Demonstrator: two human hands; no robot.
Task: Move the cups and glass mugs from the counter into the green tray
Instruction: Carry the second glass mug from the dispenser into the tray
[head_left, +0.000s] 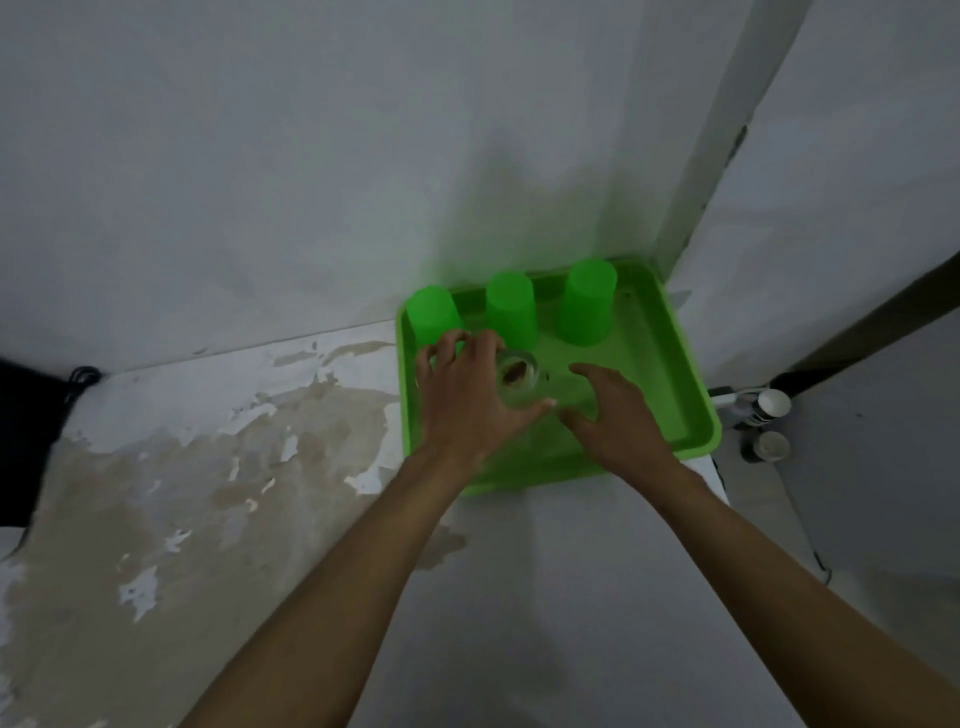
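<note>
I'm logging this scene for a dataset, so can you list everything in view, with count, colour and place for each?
Upside-down plastic cups: three, bright green, in a row along the far side of the tray.
Clear glass mug: one, transparent, in the tray in front of the cups, under the left hand.
Shallow rectangular plastic tray: one, green, on the counter's far right corner against the wall.
Worn counter top: one, white with brownish peeled patches, across the foreground.
Small cylindrical containers: two, dark with pale tops, right of the tray, below counter level.
Dark object with a cord: one, black, at the left edge; too dim to identify.
Left hand: one, fingers round the glass mug.
Right hand: one, fingers spread over the tray floor.
</note>
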